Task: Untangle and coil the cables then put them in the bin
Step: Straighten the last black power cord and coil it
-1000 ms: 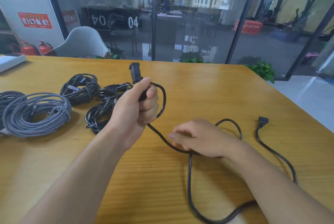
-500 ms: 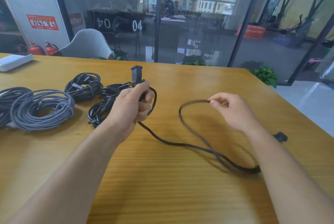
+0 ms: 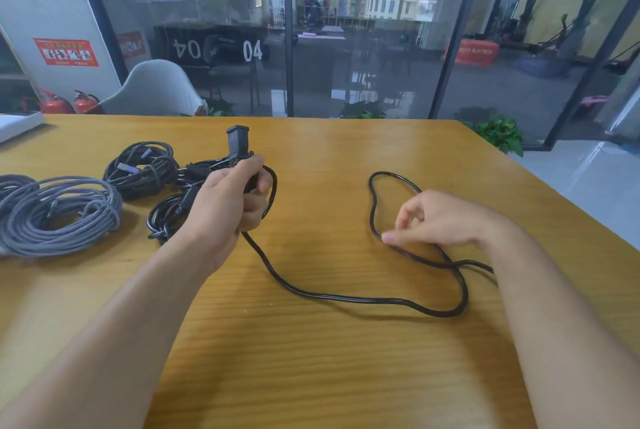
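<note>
since the loop dropped, right hand [image 3: 440,220] hovers with loose fingers over cable [image 3: 346,297]; left hand [image 3: 228,203] still grips plug end, coiling barely begun.

Left hand [image 3: 232,200] raised over the surface [image 3: 311,359], gripping the power cable [image 3: 346,297] just below its plug [image 3: 237,141], plug above the fist. From under that hand, cable trailing on the surface toward the right hand [image 3: 440,220], looping beyond and before it. Right hand's fingers [image 3: 389,238] at the loop. Bundled cables [image 3: 138,168] just left of the left hand; coiled braided cable [image 3: 62,217] farther left.
</note>
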Demonstrator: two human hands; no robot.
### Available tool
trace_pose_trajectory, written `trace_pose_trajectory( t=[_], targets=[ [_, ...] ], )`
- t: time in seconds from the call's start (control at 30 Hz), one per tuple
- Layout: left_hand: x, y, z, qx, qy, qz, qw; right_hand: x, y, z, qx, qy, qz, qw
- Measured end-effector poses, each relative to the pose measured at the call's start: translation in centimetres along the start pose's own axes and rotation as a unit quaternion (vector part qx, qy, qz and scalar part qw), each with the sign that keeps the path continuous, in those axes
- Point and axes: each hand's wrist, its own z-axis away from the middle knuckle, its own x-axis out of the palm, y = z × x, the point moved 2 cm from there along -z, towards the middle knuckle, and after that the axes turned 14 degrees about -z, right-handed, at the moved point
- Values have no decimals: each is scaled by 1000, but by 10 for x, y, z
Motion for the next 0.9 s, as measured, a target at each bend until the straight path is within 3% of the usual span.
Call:
trace_pose_trajectory(
  t=[0.23, 0.33, 0.4, 0.47, 0.57, 0.63, 0.7, 0.8, 0.87, 0.9],
  targets=[
    [9, 0, 1, 5, -17, -19, 1000, -4, -3, 18, -11, -157, 29, 987],
    [16, 2, 4, 9, -34, -32, 999, -1, -7, 16, -48, -125, 13, 991],
    [22, 2, 6, 9, -44, -44, 998, -2, -11, 12, -79, -60, -110, 989],
    [25, 2, 8, 7, -50, -49, 998, -8, -14, 7, -95, 9, -286, 954],
    [26, 0, 7, 6, -58, -55, 997, -13, -10, 0, -101, 84, -491, 861],
    [27, -1, 7, 2, -63, -54, 997, -13, -4, -7, -98, 121, -580, 799],
    [27, 0, 7, 0, -64, -53, 997, -11, 1, -14, -88, 150, -620, 766],
    [28, 2, 8, -1, -62, -53, 997, -7, 10, -20, -59, 168, -610, 772],
    [28, 2, 9, -3, -62, -47, 997, -4, 15, -22, -26, 172, -540, 823],
    [28, 2, 9, -5, -63, -43, 997, -2, 16, -21, -4, 176, -466, 867]
  ],
)
